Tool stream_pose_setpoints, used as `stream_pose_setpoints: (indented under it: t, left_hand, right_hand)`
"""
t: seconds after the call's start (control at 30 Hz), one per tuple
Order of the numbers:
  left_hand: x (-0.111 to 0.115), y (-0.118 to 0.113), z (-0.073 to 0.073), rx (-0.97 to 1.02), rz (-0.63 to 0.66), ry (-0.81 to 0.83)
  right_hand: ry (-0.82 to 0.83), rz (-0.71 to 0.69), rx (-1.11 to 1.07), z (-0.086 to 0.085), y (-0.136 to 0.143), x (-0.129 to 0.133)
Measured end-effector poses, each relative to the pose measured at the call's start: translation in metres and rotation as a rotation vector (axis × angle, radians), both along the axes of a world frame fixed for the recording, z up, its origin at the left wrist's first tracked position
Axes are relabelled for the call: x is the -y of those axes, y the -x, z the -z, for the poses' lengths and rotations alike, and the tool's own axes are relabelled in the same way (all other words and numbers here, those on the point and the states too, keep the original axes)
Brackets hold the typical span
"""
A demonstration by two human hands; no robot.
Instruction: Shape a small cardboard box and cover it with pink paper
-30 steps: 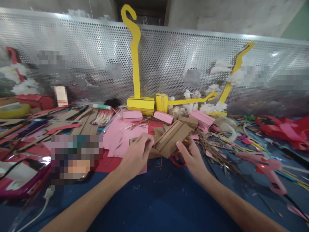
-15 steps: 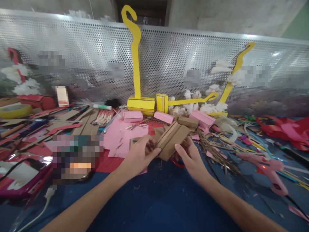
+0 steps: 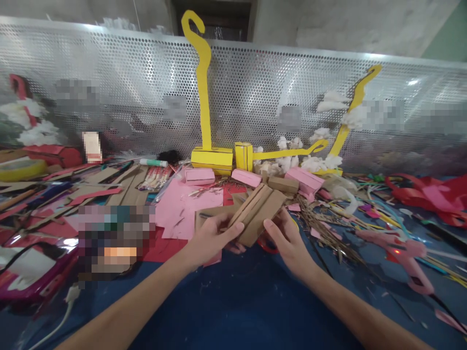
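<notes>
Between the left hand (image 3: 211, 238) and the right hand (image 3: 294, 245), creased cardboard (image 3: 260, 218) is being held over the blue table (image 3: 233, 301), its opposite edges being pinched by nearly closed fingers (thumbs uppermost, fingertips mostly hidden), presumably to steady its folds

We see dim, greyish light, with glare streaking the perforated metal panel (image 3: 241, 87) at upper left and glinting at upper right. Shadow darkens the blue worktop (image 3: 226, 306) at bottom centre. Wide-angle distortion stretches the frame's edges, fine detail looks soft, and pixelated blocks mask several patches.
</notes>
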State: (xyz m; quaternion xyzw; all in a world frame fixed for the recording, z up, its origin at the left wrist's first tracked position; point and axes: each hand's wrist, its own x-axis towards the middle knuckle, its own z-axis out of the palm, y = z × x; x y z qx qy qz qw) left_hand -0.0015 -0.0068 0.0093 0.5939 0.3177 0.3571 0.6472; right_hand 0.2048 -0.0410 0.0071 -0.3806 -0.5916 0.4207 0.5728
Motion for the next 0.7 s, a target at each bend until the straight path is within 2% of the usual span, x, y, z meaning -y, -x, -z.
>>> stream_pose_setpoints:
  t: [0.2,0.33,0.5,0.7]
  left_hand:
    - [0.0051,-0.0017,-0.0057,0.080,0.008,0.035]
    - [0.0062,-0.0029,-0.0052,0.127,0.020,0.057]
    - [0.0039,-0.0032,-0.0006,0.160,0.023,0.072]
    - [0.0054,-0.0044,-0.0012,0.148,-0.051,0.059]
  right_hand:
    - [0.109,0.019,-0.123,0.0060,-0.0026,-0.0037]
    - [0.144,0.027,-0.199,0.0038,-0.0021,-0.0040]
    - [0.155,0.028,-0.205,0.0016,-0.0006,-0.0033]
    - [0.163,0.013,-0.174,0.0103,-0.0078,-0.0082]
